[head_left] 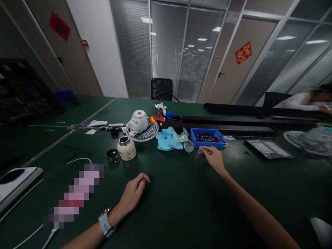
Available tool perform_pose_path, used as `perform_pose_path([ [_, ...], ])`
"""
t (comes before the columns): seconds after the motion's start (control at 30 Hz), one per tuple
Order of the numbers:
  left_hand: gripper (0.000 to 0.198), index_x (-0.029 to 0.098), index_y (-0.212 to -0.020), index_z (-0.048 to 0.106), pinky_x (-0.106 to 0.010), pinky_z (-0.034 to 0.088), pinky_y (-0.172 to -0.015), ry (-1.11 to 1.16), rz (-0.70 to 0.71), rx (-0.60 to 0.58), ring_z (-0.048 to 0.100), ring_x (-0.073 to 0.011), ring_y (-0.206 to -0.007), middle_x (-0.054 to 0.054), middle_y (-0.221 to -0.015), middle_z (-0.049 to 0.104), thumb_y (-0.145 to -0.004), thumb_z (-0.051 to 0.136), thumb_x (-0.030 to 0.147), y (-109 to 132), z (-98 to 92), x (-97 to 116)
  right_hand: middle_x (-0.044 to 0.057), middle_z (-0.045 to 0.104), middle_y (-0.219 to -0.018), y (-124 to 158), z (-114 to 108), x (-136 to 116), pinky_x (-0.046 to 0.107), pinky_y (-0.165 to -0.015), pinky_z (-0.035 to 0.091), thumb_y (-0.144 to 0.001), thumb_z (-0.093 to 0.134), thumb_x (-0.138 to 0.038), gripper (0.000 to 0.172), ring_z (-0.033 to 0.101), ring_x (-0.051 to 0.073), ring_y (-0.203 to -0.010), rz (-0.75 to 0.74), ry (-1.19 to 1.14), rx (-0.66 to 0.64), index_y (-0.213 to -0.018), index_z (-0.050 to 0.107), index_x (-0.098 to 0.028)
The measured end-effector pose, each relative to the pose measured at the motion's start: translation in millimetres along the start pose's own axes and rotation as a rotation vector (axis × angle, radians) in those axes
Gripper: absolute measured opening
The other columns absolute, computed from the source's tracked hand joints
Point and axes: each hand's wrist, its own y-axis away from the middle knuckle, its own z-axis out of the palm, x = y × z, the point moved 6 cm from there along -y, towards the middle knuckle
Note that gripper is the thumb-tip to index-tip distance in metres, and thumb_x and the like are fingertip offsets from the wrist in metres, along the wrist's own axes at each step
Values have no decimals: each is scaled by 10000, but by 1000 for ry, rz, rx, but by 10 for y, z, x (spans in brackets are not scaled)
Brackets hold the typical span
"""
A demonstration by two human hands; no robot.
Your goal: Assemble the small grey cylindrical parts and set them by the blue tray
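My right hand (214,159) reaches to the middle right of the table, thumb and fingertips pinched on the top of a small, greyish, see-through container (199,154). Its exact kind is hard to make out. Just behind it stands a blue plastic bin (193,140) with tangled coloured wires inside. Light-blue fan blades (167,139) and clear fan blades (188,145) lie to its left. My left hand (133,192), with a watch at the wrist, rests on the green table, fingers loosely curled together and nothing visible in them. A cream jar (126,148), uncapped, stands beyond it beside its black lid (113,155).
A white fan body (139,122) sits on its round grille, with an orange power drill (158,117) behind. Long black rails (228,121) cross the back of the table (171,207). A flat grey packet (268,149) lies right. Another person (295,101) leans at the far right.
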Motion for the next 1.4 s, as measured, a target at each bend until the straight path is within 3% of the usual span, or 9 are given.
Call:
perform_pose_path([
  [0.3, 274, 203, -938, 581, -252, 370, -573, -66, 16, -8, 515, -163, -589, 38, -638, 504, -954, 336, 323, 1, -3, -5, 84, 686, -799, 64, 12, 43, 308, -627, 471, -849, 517, -566, 477, 595, 183, -643, -12, -2, -31, -943, 758, -166],
  [0.57, 284, 199, -930, 583, -258, 377, -582, -91, 23, -14, 523, -164, -593, 35, -638, 501, -955, 331, 328, -2, -3, -5, 68, 670, -764, 80, -8, -74, 306, -624, 461, -895, 473, -529, 456, 576, 172, -608, -68, 147, -109, -1025, 748, -188],
  [0.67, 290, 200, -925, 591, -255, 381, -577, -95, 22, -8, 529, -164, -596, 31, -644, 515, -954, 330, 325, -4, -6, 7, 85, 653, -861, 134, -229, -100, 317, -662, 473, -896, 483, -519, 480, 588, 189, -685, -119, 268, 14, -1200, 667, -196],
  [0.73, 289, 201, -919, 597, -252, 382, -569, -91, 25, -4, 531, -165, -591, 29, -638, 521, -950, 337, 325, -2, -7, 16, 112, 647, -989, 167, -416, -16, 353, -756, 486, -866, 527, -531, 519, 610, 226, -829, -122, 316, 135, -1253, 626, -199],
  [0.8, 281, 203, -913, 601, -249, 383, -558, -80, 29, -2, 530, -164, -581, 28, -631, 527, -944, 350, 324, 3, -8, 22, 127, 654, -1046, 168, -505, 178, 400, -827, 489, -805, 596, -558, 582, 618, 260, -923, -79, 280, 137, -1255, 616, -190],
  [0.93, 270, 205, -909, 606, -249, 388, -552, -73, 41, 4, 535, -164, -577, 26, -633, 541, -940, 363, 317, 10, -11, 26, 119, 717, -980, 129, -368, 660, 447, -820, 536, -667, 713, -580, 663, 676, 282, -894, 123, -28, -116, -1176, 650, -160],
  [1.07, 274, 203, -915, 602, -250, 391, -552, -84, 46, -4, 544, -166, -587, 24, -641, 545, -949, 353, 310, 9, -8, 29, 121, 743, -922, 165, -292, 792, 465, -815, 564, -577, 785, -551, 625, 705, 300, -854, 251, -210, -200, -1038, 706, -136],
  [1.23, 271, 203, -983, 613, -259, 427, -595, -98, 38, -15, 577, -172, -651, 5, -711, 588, -967, 367, 315, 16, -9, 32, 118, 748, -927, 491, -324, 504, 442, -824, 577, -575, 822, -457, 558, 709, 301, -872, 256, -231, -326, -1017, 723, -130],
  [1.4, 235, 227, -1125, 597, -299, 503, -745, -74, 181, -28, 613, -192, -855, -55, -995, 636, -952, 471, 321, 43, 75, 209, 89, 732, -1033, 950, -17, -197, 412, -867, 558, -669, 782, -416, 449, 691, 260, -953, 40, -277, -539, -1046, 722, -180],
])
